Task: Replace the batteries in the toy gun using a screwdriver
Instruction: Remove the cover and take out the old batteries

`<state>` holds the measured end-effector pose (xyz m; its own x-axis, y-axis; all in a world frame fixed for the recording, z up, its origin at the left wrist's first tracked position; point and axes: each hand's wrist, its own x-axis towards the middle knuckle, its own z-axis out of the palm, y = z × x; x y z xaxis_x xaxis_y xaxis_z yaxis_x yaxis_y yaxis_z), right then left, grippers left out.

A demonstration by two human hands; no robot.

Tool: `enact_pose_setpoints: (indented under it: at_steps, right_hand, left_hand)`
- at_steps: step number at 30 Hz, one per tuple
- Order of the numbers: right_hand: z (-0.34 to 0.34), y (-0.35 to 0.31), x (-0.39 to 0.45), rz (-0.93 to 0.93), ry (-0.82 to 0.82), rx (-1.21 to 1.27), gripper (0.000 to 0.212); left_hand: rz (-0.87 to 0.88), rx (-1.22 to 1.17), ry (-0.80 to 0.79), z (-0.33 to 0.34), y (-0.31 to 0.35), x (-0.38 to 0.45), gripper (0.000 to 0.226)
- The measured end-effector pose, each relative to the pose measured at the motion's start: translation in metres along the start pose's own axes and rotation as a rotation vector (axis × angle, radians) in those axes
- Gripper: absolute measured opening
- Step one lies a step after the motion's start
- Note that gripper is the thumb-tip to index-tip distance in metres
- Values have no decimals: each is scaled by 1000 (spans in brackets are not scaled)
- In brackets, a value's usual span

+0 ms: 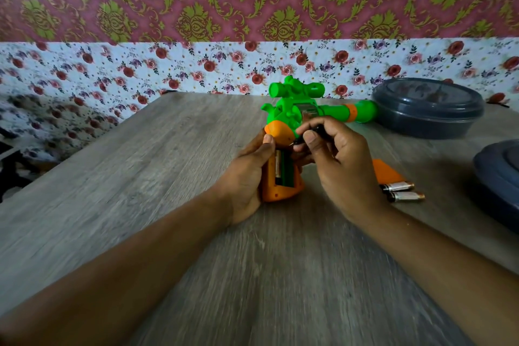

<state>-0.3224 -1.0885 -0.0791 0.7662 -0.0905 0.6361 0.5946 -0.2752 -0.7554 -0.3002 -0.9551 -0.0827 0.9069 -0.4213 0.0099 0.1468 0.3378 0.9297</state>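
Observation:
A green and orange toy gun (292, 109) lies on the wooden table (168, 177), its barrel pointing right. My left hand (247, 177) grips the orange handle, whose battery compartment (283, 168) is uncovered with one battery showing inside. My right hand (337, 166) pinches a small black screwdriver (316, 132), its tip pointing down-left just above the compartment's upper end. The orange compartment cover (389, 173) lies on the table right of my right hand. Two loose batteries (404, 191) rest side by side just below that cover.
A dark round lidded container (427, 109) stands at the back right, touching the gun's muzzle end. Another dark container (500, 182) sits at the right edge. A floral wall runs behind the table's far edge.

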Motion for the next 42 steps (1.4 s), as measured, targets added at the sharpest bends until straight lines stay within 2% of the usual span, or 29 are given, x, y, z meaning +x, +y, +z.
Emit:
enact_pose_setpoints:
  at_steps: [4,6,9,14,18,23,27,32,37,42]
  right_hand:
    - [-1,-4,2,28,30,70,16]
    - [-2,-4,1,16,9,56,12]
    - [-4,-5,-1,-47,-39,-9,9]
    - [-5,-6,-3,-170,-144,-153,16]
    - [-5,-4,-2,-76,-137,-83,14]
    - [-6,-5,2,226,-36,178,22]
    - [-9,-8,7,282,11,233,25]
    - [-3,-6,1,195,-60,97,25]
    - [-7,-10,4,131,-18,8,19]
    - [-21,-28,12,25,-144,-101,18]
  left_hand:
    - [-6,-10,-7,0,1,-2,40]
    - [-12,-7,-6,1,1,-2,41]
    - [-11,6,3,3,2,-2,40]
    - [-4,17,32,4,2,-2,40]
    - [-1,24,21,4,1,-2,40]
    - [12,29,-31,3,2,-3,39]
    - [38,98,-50,2,0,-3,42]
    - [51,80,-51,4,0,-4,40]
    - [35,78,-8,3,0,-3,35]
    - [25,-21,16,5,0,-1,24]
